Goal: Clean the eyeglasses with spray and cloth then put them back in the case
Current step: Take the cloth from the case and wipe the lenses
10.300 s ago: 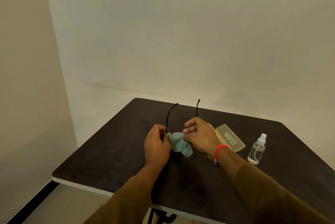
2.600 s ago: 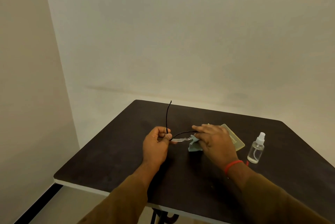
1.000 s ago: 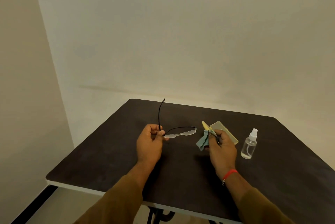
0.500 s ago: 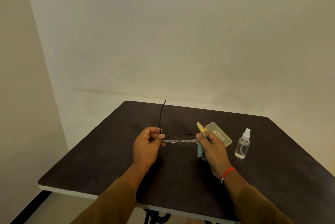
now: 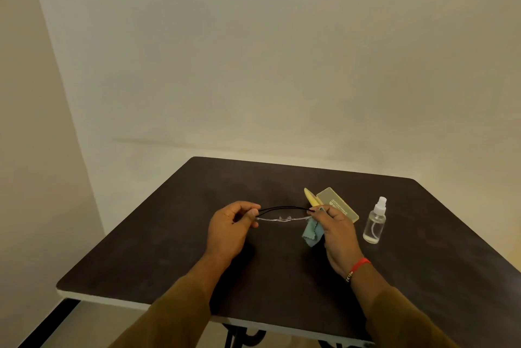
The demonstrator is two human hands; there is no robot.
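Observation:
The rimless eyeglasses [image 5: 283, 218] with thin black temples are held level above the dark table [image 5: 169, 249], both temples folded along the lenses. My left hand [image 5: 229, 227] pinches their left end. My right hand [image 5: 337, 230] pinches the right end and also holds the light blue cloth [image 5: 312, 233], which hangs below the fingers. The yellow translucent case [image 5: 341, 205] lies open just behind my right hand, partly hidden by it. The clear spray bottle [image 5: 375, 222] stands upright to the right of that hand.
Pale walls close the space behind and to the left of the table. The table's near edge [image 5: 135, 304] is white, with a dark metal leg below it.
The left temple that stood upright half a second ago is now folded flat against the lenses. My right hand, still holding the cloth, has come to the right end of the eyeglasses.

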